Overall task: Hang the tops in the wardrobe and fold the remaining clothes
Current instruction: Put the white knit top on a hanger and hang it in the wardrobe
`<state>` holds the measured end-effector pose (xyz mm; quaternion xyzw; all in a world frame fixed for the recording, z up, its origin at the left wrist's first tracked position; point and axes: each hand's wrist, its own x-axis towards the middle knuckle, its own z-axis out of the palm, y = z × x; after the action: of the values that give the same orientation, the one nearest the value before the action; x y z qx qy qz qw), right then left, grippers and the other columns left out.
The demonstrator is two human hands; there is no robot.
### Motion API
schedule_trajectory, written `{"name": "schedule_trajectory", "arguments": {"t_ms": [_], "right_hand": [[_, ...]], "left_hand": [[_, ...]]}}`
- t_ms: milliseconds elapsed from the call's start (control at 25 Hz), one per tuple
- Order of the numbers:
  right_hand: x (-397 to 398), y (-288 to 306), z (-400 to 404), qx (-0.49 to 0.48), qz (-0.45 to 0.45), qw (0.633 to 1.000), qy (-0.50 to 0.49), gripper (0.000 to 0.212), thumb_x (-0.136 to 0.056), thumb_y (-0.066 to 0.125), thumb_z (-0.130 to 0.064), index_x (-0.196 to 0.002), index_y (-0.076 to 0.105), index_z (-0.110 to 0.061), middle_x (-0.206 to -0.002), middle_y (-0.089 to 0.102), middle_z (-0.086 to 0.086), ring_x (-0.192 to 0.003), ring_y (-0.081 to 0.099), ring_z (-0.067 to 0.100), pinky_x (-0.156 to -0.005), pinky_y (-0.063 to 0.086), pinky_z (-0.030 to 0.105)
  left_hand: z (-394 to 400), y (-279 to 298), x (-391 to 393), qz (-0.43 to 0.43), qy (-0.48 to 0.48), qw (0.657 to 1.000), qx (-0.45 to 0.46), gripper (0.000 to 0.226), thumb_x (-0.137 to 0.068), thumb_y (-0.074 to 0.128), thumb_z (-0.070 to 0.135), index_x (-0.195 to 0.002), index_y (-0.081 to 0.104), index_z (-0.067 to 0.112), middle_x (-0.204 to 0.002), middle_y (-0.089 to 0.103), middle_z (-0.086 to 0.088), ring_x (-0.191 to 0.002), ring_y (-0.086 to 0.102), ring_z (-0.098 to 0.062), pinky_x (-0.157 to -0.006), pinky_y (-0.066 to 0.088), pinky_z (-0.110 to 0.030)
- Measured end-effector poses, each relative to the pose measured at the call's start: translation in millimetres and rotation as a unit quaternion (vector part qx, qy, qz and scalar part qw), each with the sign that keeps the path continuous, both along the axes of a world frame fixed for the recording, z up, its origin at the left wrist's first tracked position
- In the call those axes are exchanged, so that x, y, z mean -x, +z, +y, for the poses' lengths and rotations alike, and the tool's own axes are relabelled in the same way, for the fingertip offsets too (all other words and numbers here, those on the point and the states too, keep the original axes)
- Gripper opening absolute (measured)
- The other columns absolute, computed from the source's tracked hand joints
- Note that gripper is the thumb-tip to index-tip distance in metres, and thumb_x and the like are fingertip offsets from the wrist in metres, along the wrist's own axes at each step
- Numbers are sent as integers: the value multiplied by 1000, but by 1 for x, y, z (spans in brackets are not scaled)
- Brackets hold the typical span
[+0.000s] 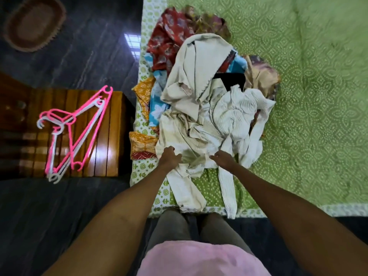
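Lying heaped on the green bed cover (298, 116) is a pile of clothes (199, 96), with a cream garment (185, 186) nearest the bed edge. Its cloth is gripped in the curled left hand (169, 156); the right hand (223, 158) is laid on it, fingers extended. Soft, light, limp fabric is judged likely; the garment would best be taken at the shoulders. Pink and white hangers (75, 132) are kept on the wooden worktop (111, 136), well apart.
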<state>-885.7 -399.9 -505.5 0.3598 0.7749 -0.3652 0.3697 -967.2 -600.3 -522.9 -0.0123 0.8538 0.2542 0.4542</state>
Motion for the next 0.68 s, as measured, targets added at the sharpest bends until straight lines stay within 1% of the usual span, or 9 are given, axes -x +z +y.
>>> {"name": "schedule_trajectory", "arguments": {"t_ms": [80, 120, 200, 240, 320, 400, 520, 600, 680], "right_hand": [[-1, -15, 15, -8, 12, 999, -44, 36, -92, 58, -28, -106, 58, 5, -103, 60, 23, -95, 59, 30, -77, 41, 33], [-2, -23, 24, -10, 20, 997, -71, 37, -90, 61, -26, -109, 58, 6, -103, 60, 23, -90, 59, 29, -74, 44, 30], [0, -38, 40, 5, 31, 989, -147, 31, -87, 66, -20, -108, 58, 1, -90, 57, 14, -71, 52, 16, -55, 43, 16], [2, -45, 47, 23, 32, 981, -191, 32, -86, 66, -18, -112, 57, -1, -86, 54, 10, -69, 48, 13, -52, 41, 15], [11, -58, 62, 83, 13, 957, -276, 41, -88, 64, -19, -126, 52, -8, -99, 51, 5, -86, 51, 18, -66, 44, 25], [18, -72, 75, 155, -7, 927, -342, 46, -90, 61, -21, -133, 45, -14, -114, 48, 4, -99, 50, 23, -68, 46, 30], [20, -87, 88, 208, -5, 899, -384, 30, -89, 63, -17, -118, 56, -13, -108, 53, 5, -83, 54, 16, -66, 46, 27], [15, -90, 91, 188, 42, 897, -398, 5, -85, 66, -10, -89, 64, -11, -84, 61, 3, -72, 51, 11, -68, 45, 27], [8, -84, 91, 146, 108, 882, -435, 5, -80, 70, -5, -76, 67, -3, -60, 59, 0, -64, 52, 12, -62, 43, 25]], "left_hand": [[9, -7, -10, -12, -11, 1000, -4, 52, -94, 52, 31, -135, 36, 2, -139, 35, -17, -120, 47, -32, -95, 41, -37], [14, -10, -15, -16, -11, 1000, -5, 51, -95, 52, 29, -134, 36, 1, -139, 35, -18, -121, 46, -32, -94, 40, -36], [23, -18, -23, -23, -2, 1000, -9, 50, -95, 52, 26, -135, 36, 1, -139, 35, -18, -123, 43, -32, -92, 39, -33], [28, -22, -27, -25, 4, 1000, -10, 50, -95, 52, 25, -135, 37, 1, -139, 36, -18, -124, 43, -31, -92, 38, -32], [43, -33, -33, -21, 9, 1000, -13, 48, -95, 53, 25, -135, 39, 2, -139, 38, -17, -124, 43, -30, -91, 37, -30], [63, -41, -35, -15, 20, 999, -21, 45, -94, 54, 23, -133, 42, 2, -137, 42, -17, -123, 45, -29, -91, 37, -28], [97, -49, -34, -30, 50, 998, -36, 42, -94, 53, 20, -132, 45, 1, -136, 46, -16, -123, 46, -28, -92, 38, -28], [123, -48, -34, -39, 69, 996, -47, 40, -94, 53, 19, -129, 48, 1, -133, 51, -15, -120, 49, -27, -91, 38, -27], [150, -46, -32, -57, 120, 990, -56, 33, -95, 52, 21, -121, 55, 2, -120, 58, -15, -107, 54, -24, -79, 40, -26]]}}
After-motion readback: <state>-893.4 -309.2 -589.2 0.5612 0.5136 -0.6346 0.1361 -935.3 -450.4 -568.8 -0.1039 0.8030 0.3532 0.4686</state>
